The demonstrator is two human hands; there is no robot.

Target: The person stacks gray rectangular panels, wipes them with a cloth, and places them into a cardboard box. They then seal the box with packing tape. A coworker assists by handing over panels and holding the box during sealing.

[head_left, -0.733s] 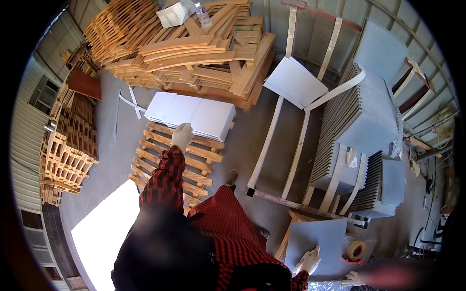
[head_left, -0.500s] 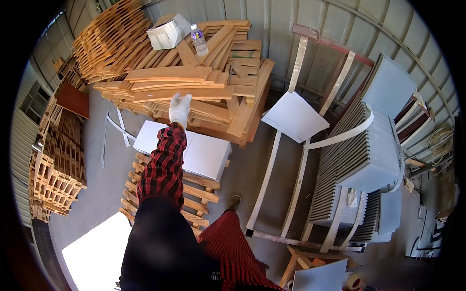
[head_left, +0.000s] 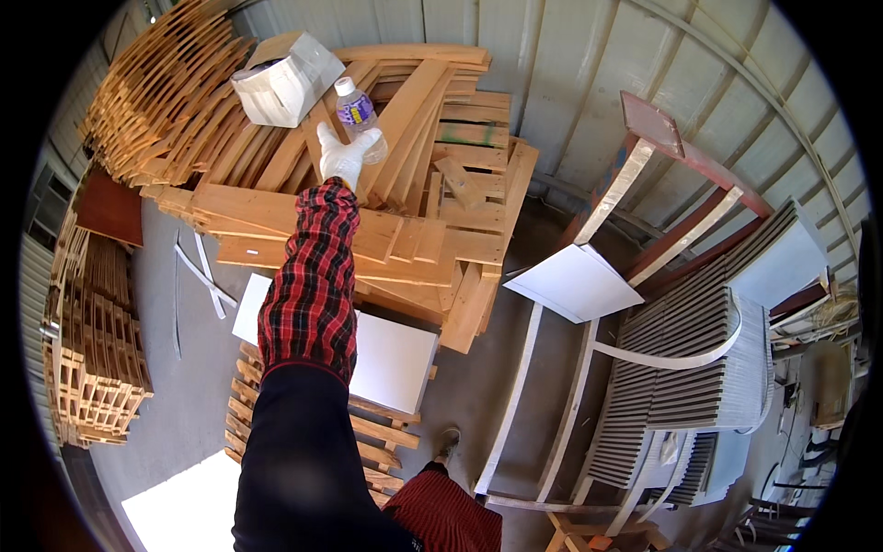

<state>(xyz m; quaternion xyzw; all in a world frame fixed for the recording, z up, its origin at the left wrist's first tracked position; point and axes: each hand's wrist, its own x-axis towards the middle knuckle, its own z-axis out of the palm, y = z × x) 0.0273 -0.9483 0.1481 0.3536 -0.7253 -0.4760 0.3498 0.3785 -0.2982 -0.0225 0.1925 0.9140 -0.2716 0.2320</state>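
Note:
My left hand (head_left: 341, 158), in a white glove, reaches out over the wood stack with its thumb and fingers apart. A clear plastic bottle (head_left: 356, 112) with a white cap and purple label stands just beyond it. The hand overlaps the bottle's lower part, and whether they touch I cannot tell. Under the bottle lie stacked wooden boards (head_left: 405, 120). A white cardboard box (head_left: 287, 81), its top open, sits left of the bottle. Below my checked sleeve, white panels (head_left: 391, 363) rest on a wooden pallet (head_left: 372, 432). My right hand is out of view.
To the right, a long metal rack (head_left: 563, 405) carries a leaning white panel (head_left: 575, 283) and rows of grey-white panels (head_left: 690, 359). Pallets (head_left: 101, 350) are piled at the left. Loose white strips (head_left: 204, 271) lie on the floor. A corrugated wall (head_left: 570, 83) closes the back.
My left hand has moved forward from the boards' near edge to the bottle. The view has shifted closer to the wood stack. Bottle and box stay in place.

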